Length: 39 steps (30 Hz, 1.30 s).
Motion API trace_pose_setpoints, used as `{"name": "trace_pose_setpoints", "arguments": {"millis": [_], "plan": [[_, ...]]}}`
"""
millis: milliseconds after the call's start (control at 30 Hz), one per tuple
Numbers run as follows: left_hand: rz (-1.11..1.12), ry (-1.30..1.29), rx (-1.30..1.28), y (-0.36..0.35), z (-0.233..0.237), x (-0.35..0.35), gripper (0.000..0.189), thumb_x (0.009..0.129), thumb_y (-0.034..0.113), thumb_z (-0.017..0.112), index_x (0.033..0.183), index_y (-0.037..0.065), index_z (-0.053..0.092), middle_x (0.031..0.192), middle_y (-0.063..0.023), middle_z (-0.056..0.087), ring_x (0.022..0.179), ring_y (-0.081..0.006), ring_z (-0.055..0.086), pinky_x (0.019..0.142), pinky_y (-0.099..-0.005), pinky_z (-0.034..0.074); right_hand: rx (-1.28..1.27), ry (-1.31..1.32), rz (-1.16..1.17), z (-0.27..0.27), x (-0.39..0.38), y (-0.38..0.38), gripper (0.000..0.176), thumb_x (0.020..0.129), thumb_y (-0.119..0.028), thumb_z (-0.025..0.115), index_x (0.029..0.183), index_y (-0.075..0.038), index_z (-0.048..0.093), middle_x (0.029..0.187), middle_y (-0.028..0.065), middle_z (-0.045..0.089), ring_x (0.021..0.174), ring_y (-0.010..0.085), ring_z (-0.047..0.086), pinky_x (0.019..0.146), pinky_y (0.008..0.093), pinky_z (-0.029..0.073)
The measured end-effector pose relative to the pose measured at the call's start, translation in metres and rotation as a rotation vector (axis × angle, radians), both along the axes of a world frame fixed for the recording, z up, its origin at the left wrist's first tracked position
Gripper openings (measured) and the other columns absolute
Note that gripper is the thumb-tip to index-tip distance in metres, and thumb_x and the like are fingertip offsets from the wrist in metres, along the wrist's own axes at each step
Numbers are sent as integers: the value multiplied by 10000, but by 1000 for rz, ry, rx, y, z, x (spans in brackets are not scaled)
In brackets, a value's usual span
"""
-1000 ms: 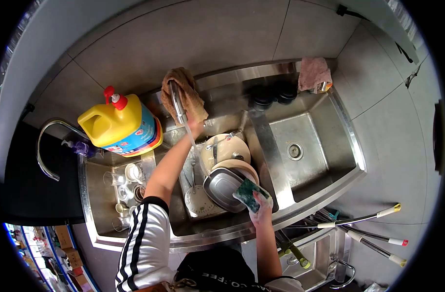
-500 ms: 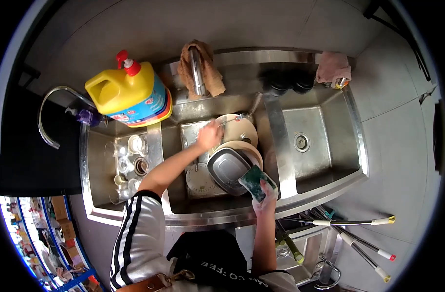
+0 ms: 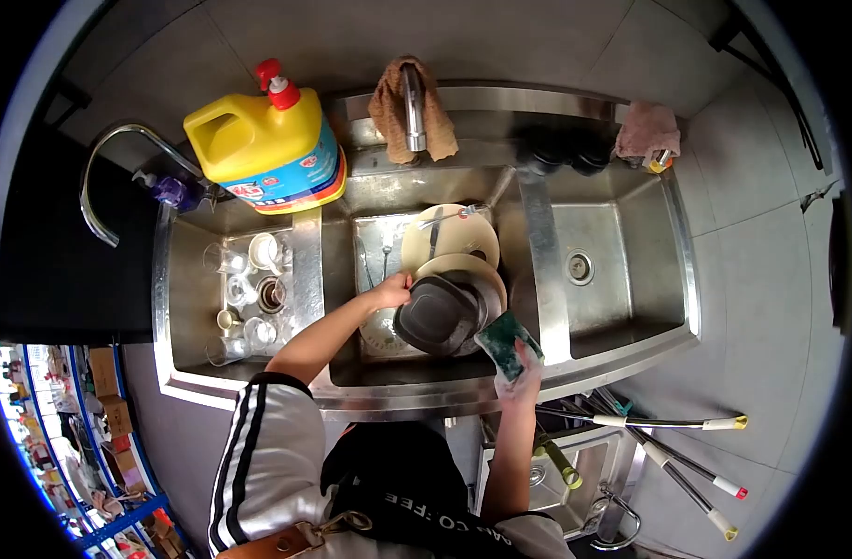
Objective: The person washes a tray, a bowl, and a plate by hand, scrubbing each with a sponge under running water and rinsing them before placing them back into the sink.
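Note:
My left hand [image 3: 391, 291] is closed at the left edge of a dark grey square dish [image 3: 435, 315] in the middle basin, its fingertips partly hidden. A soapy green scouring sponge [image 3: 510, 347] is gripped in my right hand [image 3: 521, 377], just right of the dish. Beneath and behind the dish lie cream plates; a fork [image 3: 463, 212] and a dark-handled piece of cutlery rest on the far plate [image 3: 477, 228]. More cutlery [image 3: 387, 250] lies on the basin floor, left of the plates.
Glasses and cups [image 3: 263, 250] stand in the left basin. A yellow detergent jug [image 3: 267, 149] sits on the rim behind it. A brown cloth [image 3: 440, 130] hangs around the faucet [image 3: 413, 107]. To the right is another basin [image 3: 589, 303] with a drain. Long-handled tools [image 3: 668, 424] lean at lower right.
My left hand has come down from the cutlery on the far plate to the grey dish's edge. The dish now looks darker and tilted differently. The sponge stays in my right hand.

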<state>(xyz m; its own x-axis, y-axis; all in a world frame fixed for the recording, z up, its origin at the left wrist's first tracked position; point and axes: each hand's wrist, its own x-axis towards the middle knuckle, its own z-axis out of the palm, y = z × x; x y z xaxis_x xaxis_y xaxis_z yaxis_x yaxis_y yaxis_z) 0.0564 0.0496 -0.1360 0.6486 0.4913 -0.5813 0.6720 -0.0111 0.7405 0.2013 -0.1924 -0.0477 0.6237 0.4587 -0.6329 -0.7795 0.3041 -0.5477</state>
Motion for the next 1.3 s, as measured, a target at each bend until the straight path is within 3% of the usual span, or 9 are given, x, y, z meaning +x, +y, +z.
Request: {"name": "trace_pose_setpoints", "arguments": {"millis": [300,500,700,767,967,1100,1167,1200,1300], "plan": [[720,-311,-653,-37,85,-88,467,587,-106,445,1050,-45,420,787,-103,532,637,-173,552,484,-258,465,-174,-427,211,17,-13,28,274,707,-4,468,975,38,506,890,92,551,787,158,537,746,266,427],[546,96,66,-59,104,-86,517,644,46,394,1142,-80,336,1031,-317,474,1035,-401,436,892,-379,336,-38,-525,381,19,-37,61,405,687,19,451,1091,62,452,986,105,508,831,147,512,737,230,423],[755,-383,-242,-74,127,-119,490,615,-23,462,1099,-49,392,883,-147,546,826,-237,547,695,-298,455,-1,-672,490,12,-67,79,505,639,45,440,1143,51,398,1076,164,480,953,234,509,848,309,406],[833,-536,-422,-87,126,-126,488,605,-54,464,1089,-41,412,850,-109,545,775,-187,550,633,-268,467,-240,-1587,665,18,-79,91,546,625,30,500,1158,31,379,1109,236,455,965,340,493,898,388,360],[904,-779,-520,-103,122,-127,545,594,-106,455,1117,46,438,862,-65,549,758,-143,537,581,-228,448,15,-2422,635,32,-125,128,510,708,-151,576,1173,-54,390,1205,318,318,1080,469,351,901,508,282],[958,-892,-536,-107,128,-124,620,570,-128,446,1163,46,393,975,-61,517,857,-161,514,662,-246,435,-71,-2212,730,47,-147,125,467,770,-198,506,1179,-15,375,1132,335,361,1008,479,387,823,502,356],[903,-836,-556,-114,123,-126,634,565,-132,447,1170,47,385,1004,-66,509,894,-169,505,689,-255,432,-440,-1257,1341,11,-117,136,467,758,-205,516,1160,-9,383,1106,299,402,1027,436,376,871,505,292],[851,-776,-571,-116,120,-127,647,560,-135,449,1177,48,378,1034,-72,501,930,-177,495,716,-265,430,-575,-1833,1394,13,-104,150,441,764,-209,502,1137,-2,393,1072,279,427,867,385,500,732,490,392],[932,-783,-572,-105,103,-125,677,554,-138,451,1197,47,353,1076,-82,486,973,-184,482,744,-274,428,41,-2227,653,21,-136,134,381,786,-198,471,1101,9,411,1060,285,424,714,361,541,597,455,444]]}}
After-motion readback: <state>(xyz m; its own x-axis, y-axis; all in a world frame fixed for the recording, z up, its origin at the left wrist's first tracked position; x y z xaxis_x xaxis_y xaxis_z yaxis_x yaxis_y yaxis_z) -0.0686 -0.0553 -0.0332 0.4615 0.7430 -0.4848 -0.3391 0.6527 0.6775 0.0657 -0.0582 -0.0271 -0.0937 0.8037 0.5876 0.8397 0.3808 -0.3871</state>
